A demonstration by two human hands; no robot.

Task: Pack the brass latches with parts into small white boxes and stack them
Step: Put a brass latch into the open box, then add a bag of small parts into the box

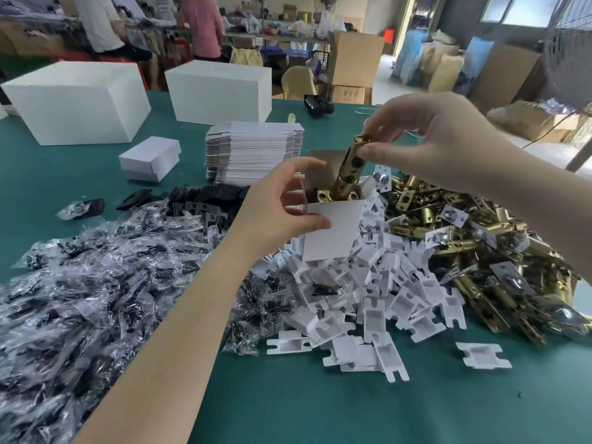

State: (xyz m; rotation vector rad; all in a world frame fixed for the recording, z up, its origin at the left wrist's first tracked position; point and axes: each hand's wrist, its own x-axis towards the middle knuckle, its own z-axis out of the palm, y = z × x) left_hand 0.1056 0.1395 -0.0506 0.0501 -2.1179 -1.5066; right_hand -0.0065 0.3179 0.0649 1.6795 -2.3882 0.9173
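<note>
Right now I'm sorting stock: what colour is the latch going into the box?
Shiny brass-gold latch with dark holes, clearest in the head view.

A green-covered table [320, 411] carries bagged screws [96, 283], white inserts [368, 299], brass latches [464, 238], flat cartons [256, 152].

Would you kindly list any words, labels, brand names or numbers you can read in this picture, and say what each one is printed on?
None can be read.
Brown carton behind the table: faint dark printing, too blurred to read.
Small white box in the left hand: plain, no print showing.
Brass latch in the right hand: no marking visible.
Stack of flat white boxes: blank.
</note>
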